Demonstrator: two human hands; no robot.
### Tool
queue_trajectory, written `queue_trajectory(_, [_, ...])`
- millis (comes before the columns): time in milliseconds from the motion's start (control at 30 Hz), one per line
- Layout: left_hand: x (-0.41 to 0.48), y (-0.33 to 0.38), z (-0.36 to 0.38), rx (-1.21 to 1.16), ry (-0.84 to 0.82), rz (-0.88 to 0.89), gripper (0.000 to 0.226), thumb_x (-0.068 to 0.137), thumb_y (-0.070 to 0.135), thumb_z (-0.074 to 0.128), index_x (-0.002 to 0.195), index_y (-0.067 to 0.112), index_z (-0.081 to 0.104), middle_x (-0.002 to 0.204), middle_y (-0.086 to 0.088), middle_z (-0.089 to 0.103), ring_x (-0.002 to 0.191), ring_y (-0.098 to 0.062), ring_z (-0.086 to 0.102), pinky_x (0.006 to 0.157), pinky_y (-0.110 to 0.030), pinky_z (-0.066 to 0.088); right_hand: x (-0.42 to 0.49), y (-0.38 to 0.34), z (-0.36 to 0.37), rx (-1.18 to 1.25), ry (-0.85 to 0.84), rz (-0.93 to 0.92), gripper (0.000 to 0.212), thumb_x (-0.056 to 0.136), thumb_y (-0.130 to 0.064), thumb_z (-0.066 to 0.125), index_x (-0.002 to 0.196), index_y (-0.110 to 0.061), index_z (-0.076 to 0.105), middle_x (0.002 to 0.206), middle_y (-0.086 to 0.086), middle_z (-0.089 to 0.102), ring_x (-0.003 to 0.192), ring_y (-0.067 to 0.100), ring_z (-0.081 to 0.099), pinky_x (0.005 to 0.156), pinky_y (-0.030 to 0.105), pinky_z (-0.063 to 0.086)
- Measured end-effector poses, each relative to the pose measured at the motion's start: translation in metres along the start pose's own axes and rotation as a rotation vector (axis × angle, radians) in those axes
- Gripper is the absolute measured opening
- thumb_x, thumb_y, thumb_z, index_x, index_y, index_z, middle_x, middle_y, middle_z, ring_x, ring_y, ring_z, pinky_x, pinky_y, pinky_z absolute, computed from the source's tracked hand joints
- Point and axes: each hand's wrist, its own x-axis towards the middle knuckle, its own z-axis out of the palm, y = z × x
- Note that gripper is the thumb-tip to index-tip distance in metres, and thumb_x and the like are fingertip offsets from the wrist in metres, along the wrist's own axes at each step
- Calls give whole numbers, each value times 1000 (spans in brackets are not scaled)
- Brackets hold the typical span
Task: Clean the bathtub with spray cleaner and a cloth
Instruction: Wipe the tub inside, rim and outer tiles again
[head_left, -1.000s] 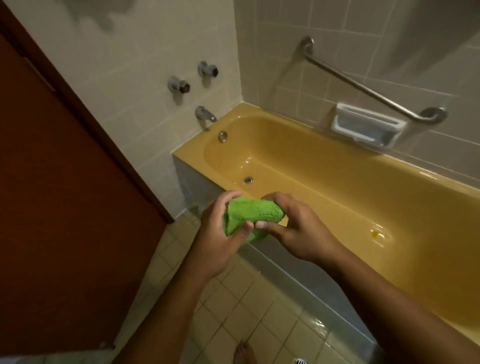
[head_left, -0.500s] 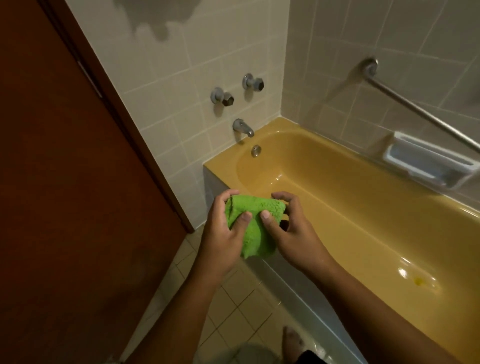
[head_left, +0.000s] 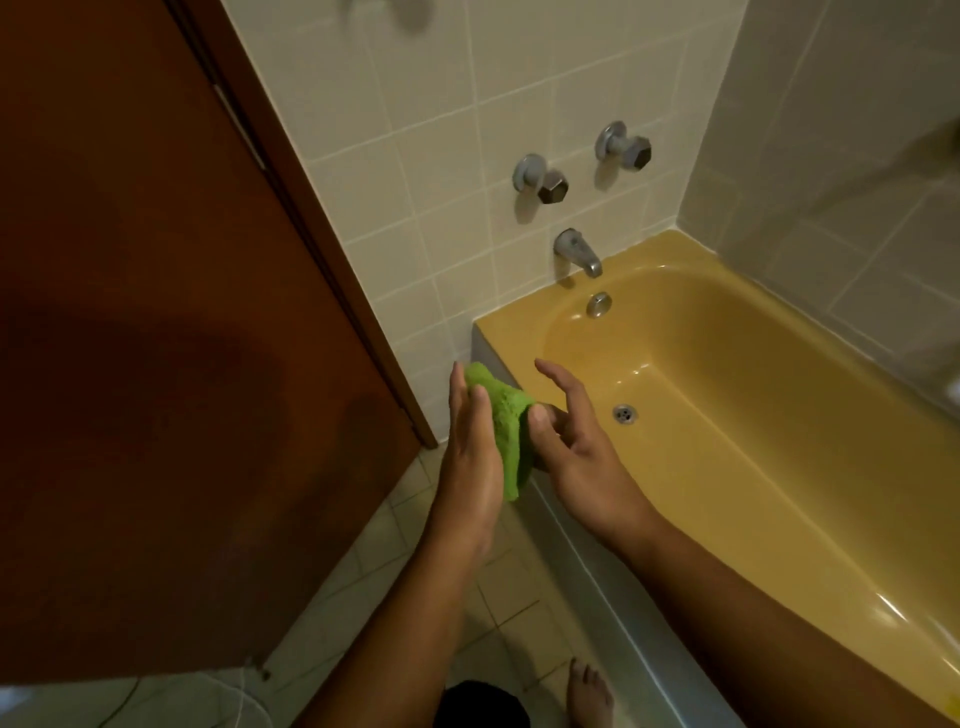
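A folded green cloth (head_left: 506, 436) hangs between my two hands, just off the near left corner of the yellow bathtub (head_left: 511, 332). My left hand (head_left: 467, 452) lies flat against the cloth's left side with its fingers straight. My right hand (head_left: 576, 457) pinches the cloth's right edge under its thumb, with the index finger stretched out above the tub rim. The tub's drain (head_left: 624, 414) shows just right of my right hand. No spray bottle is in view.
A metal spout (head_left: 576, 252) and two wall taps (head_left: 540, 179) (head_left: 623, 148) sit on the tiled wall above the tub's end. A brown door (head_left: 156, 338) fills the left. My bare foot (head_left: 589, 696) stands on the tiled floor beside the tub's grey side.
The view has swung left, toward the tap end of the tub. My left hand has flattened against the cloth, and my right fingers have spread out from their earlier grip.
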Motion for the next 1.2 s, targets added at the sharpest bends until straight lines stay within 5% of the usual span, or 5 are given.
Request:
queue_trajectory(133, [44,-5,-7,165,90,66,65,96,73,35,155,62,11,169,13,14,152,-20,27,105,-32,37,38,15,6,114,-44,56,62,109,-30,47,162,-42,17,113,21,68,117,31,68,107,49,52])
queue_trajectory(300, [100,-12,-21,149,16,82,56,106,53,41,156,60,18,164,12,19,115,14,40,71,1,40,99,42,13,97,-69,112,74,110,-31,49,161,-51,0,125,34,60,125,40,62,113,54,45])
queue_trajectory(733, [327,-107,-54,-188,-35,-247,43,90,40,61,133,36,60,127,-1,68,114,-22,67,82,-38,55,255,158,15,32,164,379,61,110,-34,46,163,-42,17,130,-6,72,130,9,61,111,36,45])
queue_trajectory(1033, [421,-196,-55,-221,82,-284,51,83,47,60,134,44,58,129,1,68,114,-23,68,95,-57,55,352,299,-22,-845,243,386,57,109,-49,33,148,-13,53,155,15,48,146,32,41,117,32,28])
queue_trajectory(1200, [461,-253,-38,-179,39,-143,41,98,31,58,138,40,53,102,25,72,87,7,68,67,-18,55,389,356,-19,-1246,370,459,48,109,-51,26,157,-45,26,165,19,21,138,42,38,107,55,38])
